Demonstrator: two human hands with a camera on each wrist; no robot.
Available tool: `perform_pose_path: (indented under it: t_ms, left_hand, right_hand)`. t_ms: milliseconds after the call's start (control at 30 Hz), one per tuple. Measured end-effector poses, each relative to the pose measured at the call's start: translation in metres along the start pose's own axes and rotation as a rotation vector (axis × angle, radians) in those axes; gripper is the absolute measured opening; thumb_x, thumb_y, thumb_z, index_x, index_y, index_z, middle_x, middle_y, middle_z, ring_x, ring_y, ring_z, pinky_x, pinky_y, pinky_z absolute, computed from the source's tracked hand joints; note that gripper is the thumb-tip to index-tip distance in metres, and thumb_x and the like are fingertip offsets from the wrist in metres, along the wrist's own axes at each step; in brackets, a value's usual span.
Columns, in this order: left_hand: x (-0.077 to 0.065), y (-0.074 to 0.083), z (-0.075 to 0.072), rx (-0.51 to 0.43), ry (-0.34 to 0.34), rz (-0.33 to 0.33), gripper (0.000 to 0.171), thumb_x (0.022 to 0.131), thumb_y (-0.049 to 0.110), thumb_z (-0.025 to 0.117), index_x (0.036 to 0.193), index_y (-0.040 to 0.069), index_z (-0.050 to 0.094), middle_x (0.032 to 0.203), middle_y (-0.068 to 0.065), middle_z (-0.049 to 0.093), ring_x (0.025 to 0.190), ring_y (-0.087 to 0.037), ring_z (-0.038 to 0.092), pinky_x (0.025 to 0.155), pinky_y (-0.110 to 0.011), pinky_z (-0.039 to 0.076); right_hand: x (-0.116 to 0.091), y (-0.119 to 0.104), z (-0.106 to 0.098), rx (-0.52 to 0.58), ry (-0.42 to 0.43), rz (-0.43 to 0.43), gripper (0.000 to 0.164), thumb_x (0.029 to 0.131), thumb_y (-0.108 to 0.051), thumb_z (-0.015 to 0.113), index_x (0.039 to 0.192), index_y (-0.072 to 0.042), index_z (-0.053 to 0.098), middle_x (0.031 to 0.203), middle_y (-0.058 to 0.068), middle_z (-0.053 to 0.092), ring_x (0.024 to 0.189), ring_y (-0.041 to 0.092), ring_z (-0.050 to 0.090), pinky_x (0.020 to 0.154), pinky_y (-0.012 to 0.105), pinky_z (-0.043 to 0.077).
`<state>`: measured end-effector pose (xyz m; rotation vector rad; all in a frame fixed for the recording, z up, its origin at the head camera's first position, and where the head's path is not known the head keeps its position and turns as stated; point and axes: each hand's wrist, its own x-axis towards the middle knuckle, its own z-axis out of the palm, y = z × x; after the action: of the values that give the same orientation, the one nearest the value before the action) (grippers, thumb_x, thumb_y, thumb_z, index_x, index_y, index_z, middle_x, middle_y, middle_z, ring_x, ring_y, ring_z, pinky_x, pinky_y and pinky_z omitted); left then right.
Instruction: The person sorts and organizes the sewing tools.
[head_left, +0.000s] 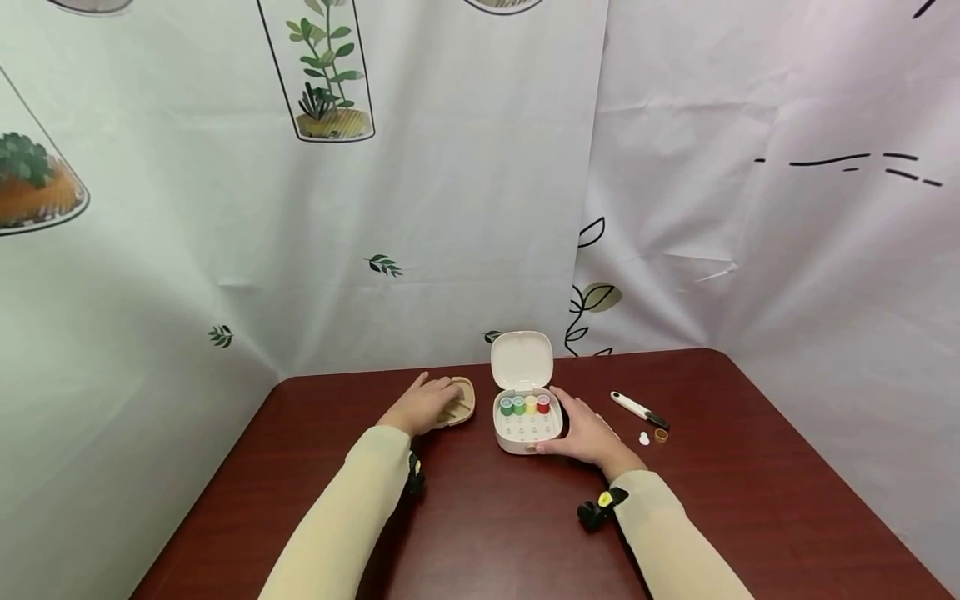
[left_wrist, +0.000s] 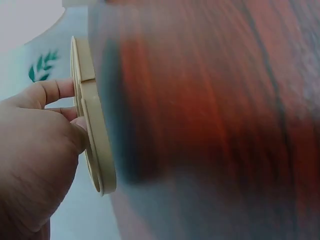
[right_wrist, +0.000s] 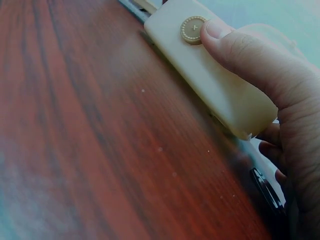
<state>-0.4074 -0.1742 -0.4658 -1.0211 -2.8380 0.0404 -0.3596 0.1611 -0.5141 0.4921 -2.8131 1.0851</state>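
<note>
A white sewing box (head_left: 507,444) stands on the table with its round-cornered lid (head_left: 522,360) raised at the back. Inside, green, yellow and red thread spools (head_left: 543,404) stand in a row behind several small pegs. My right hand (head_left: 588,429) grips the box's right side. Its thumb presses by the round gold button (right_wrist: 192,30) on the front, and the other fingers reach round behind. Left of the box lies a shallow beige tray (head_left: 466,406) with a divider. My left hand (head_left: 423,403) reaches down into it from above, its fingertips hidden behind the rim.
To the right lie a slim white-and-black tool (head_left: 637,408), a small white piece (head_left: 644,437) and a brown ring (head_left: 661,435). The dark red wooden table (head_left: 495,533) ends at a printed curtain (head_left: 465,208) behind.
</note>
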Motion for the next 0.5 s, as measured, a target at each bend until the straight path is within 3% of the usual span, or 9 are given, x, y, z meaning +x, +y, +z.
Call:
perform_pose_path:
  t_ms: [133, 300, 500]
  left_hand:
    - [0.002, 0.009, -0.012, 0.002, 0.04, 0.03, 0.043, 0.086, 0.013, 0.082, 0.123, 0.022, 0.061, 0.125, -0.001, 0.058, 0.125, -0.023, 0.057, 0.118, -0.061, 0.022]
    - [0.004, 0.021, -0.024, 0.012, 0.033, 0.043, 0.044, 0.085, 0.014, 0.082, 0.123, 0.022, 0.062, 0.124, 0.0, 0.059, 0.126, -0.022, 0.056, 0.119, -0.06, 0.019]
    - [0.005, 0.032, -0.031, 0.007, 0.013, 0.087, 0.04, 0.088, 0.008, 0.078, 0.122, 0.02, 0.062, 0.121, 0.0, 0.059, 0.12, -0.022, 0.058, 0.115, -0.05, 0.034]
  right_hand:
    - [0.0, -0.001, 0.0, 0.005, 0.001, 0.002, 0.117, 0.062, -0.065, 0.087, 0.156, -0.017, 0.037, 0.145, 0.011, 0.053, 0.136, 0.04, 0.045, 0.106, 0.064, 0.037]
    - [-0.001, -0.001, 0.0, 0.001, 0.003, -0.006, 0.117, 0.063, -0.065, 0.087, 0.156, -0.015, 0.037, 0.144, 0.013, 0.053, 0.133, 0.039, 0.047, 0.105, 0.063, 0.039]
    - [0.0, 0.001, 0.001, -0.001, 0.003, -0.014, 0.117, 0.063, -0.063, 0.088, 0.156, -0.014, 0.036, 0.142, 0.013, 0.054, 0.129, 0.037, 0.05, 0.103, 0.062, 0.04]
